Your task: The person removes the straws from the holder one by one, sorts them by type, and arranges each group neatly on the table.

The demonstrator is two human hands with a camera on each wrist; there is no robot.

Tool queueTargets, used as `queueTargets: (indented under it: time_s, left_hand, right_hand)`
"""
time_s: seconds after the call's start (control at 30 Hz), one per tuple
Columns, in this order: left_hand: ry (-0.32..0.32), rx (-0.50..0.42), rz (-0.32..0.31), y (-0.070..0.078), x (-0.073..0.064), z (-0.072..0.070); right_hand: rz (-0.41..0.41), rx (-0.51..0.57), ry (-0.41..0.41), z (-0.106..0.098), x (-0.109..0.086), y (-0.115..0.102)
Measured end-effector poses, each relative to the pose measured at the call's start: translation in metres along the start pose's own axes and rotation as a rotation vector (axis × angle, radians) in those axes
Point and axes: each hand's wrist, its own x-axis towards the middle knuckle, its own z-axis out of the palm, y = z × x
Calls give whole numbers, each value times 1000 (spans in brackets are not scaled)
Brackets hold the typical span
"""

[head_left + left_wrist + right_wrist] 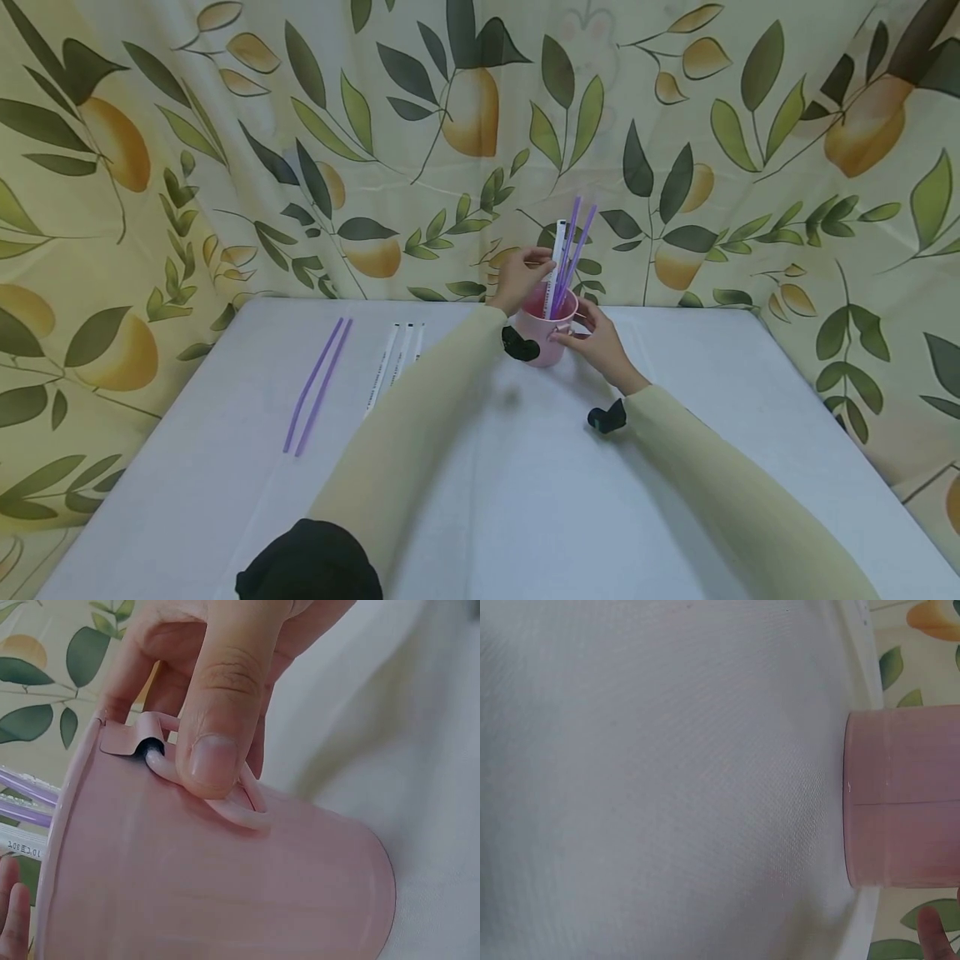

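A pink bucket (542, 354) stands near the table's back edge. Purple straws (581, 242) and slim white printed strips (555, 267) lean upright in it. My left hand (519, 277) pinches a strip above the rim, though its fingertips are small in the head view. My right hand (597, 343) grips the bucket's right side by its handle. In the left wrist view, a thumb (217, 742) presses the pink wire handle (251, 814), with fingers behind. The right wrist view shows the bucket's lower wall (907, 799) and a fingertip (932, 931) beside it.
Two purple straws (322, 383) lie on the left of the white table (525, 500). Several white printed strips (392, 358) lie near them, partly covered by my left sleeve. A leaf-and-fruit curtain (465, 175) hangs right behind the table.
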Motion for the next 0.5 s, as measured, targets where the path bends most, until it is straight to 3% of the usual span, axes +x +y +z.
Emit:
queueTargets:
  time_s: [0.23, 0.5]
  left_hand:
    - [-26, -18, -56, -4, 3, 1]
    - [-69, -21, -106, -5, 6, 5]
  right_hand:
    - [-24, -25, 8, 0, 9, 20]
    - [-21, -52, 20, -1, 8, 20]
